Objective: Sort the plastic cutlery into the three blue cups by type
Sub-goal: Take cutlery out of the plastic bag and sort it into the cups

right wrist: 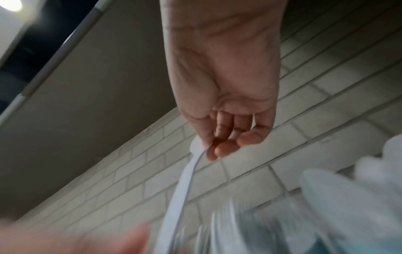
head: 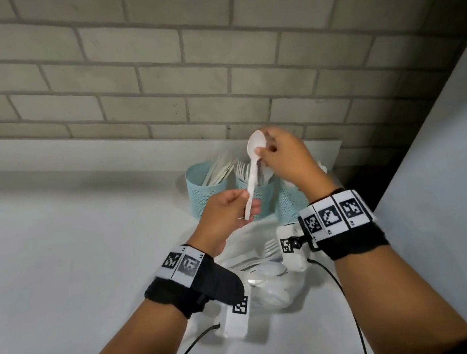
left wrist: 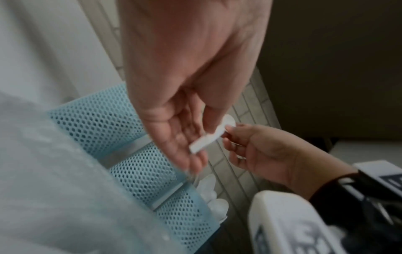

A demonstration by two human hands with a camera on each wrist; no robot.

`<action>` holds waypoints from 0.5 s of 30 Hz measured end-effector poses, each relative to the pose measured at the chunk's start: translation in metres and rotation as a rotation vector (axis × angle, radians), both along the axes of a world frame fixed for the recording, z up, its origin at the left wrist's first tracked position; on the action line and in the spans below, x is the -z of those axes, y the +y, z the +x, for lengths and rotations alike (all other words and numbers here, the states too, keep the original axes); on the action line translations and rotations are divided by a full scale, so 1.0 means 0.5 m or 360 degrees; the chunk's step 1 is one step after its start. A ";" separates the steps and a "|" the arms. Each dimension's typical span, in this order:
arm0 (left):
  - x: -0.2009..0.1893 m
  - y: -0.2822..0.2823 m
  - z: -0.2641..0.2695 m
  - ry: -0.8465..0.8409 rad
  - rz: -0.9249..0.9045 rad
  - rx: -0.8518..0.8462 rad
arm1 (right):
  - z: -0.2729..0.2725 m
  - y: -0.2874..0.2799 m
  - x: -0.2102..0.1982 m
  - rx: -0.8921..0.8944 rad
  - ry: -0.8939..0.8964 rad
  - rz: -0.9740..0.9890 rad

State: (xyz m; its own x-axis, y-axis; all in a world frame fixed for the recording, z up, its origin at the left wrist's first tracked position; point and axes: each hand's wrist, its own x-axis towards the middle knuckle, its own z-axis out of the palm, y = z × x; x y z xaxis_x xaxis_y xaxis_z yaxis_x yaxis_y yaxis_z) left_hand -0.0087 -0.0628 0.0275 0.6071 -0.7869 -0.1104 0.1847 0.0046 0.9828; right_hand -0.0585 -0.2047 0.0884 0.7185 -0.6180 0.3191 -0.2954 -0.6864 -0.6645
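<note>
A white plastic spoon (head: 252, 174) is held in the air between both hands, bowl up, over three blue mesh cups. My right hand (head: 263, 153) pinches its neck just under the bowl; my left hand (head: 247, 203) grips the handle's lower end. The left cup (head: 203, 194) holds knives (head: 219, 168), the middle cup (head: 265, 199) forks (head: 241, 169). The right cup (head: 290, 208) is mostly hidden behind my right wrist. In the left wrist view the spoon (left wrist: 208, 139) lies under my thumb. The right wrist view shows my fingers (right wrist: 222, 147) on the spoon (right wrist: 185, 185).
A loose pile of white cutlery (head: 264, 264) lies on the white table (head: 73, 257) under my wrists. A brick wall (head: 182, 64) stands right behind the cups. A pale panel (head: 445, 149) closes off the right side. Black cables (head: 346, 295) trail from the wrist cameras.
</note>
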 end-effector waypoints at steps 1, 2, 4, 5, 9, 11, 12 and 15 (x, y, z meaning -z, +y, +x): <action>0.005 0.001 -0.002 -0.0129 0.0165 0.0147 | -0.019 -0.016 -0.007 0.0124 -0.0136 0.0024; 0.012 0.002 -0.003 -0.0347 0.0359 0.0309 | -0.040 -0.031 -0.016 0.0248 -0.0294 0.0053; 0.029 0.007 0.001 -0.1029 0.0790 0.0633 | -0.085 -0.053 -0.030 0.0512 -0.0563 0.0047; 0.035 0.010 0.000 -0.1336 0.0975 0.0763 | -0.106 -0.060 -0.032 0.0662 -0.0626 -0.0019; 0.053 0.012 -0.002 -0.1634 0.1277 0.0974 | -0.144 -0.073 0.000 0.0947 -0.0550 -0.0220; 0.063 0.010 -0.002 -0.1631 0.1301 0.1026 | -0.135 -0.084 0.042 0.0936 -0.0352 -0.0235; 0.068 0.009 -0.002 -0.1641 0.1296 0.1036 | -0.130 -0.089 0.067 0.0925 -0.0220 -0.0277; 0.076 0.009 -0.002 -0.1680 0.1265 0.1032 | -0.120 -0.086 0.122 0.0882 0.0206 -0.0391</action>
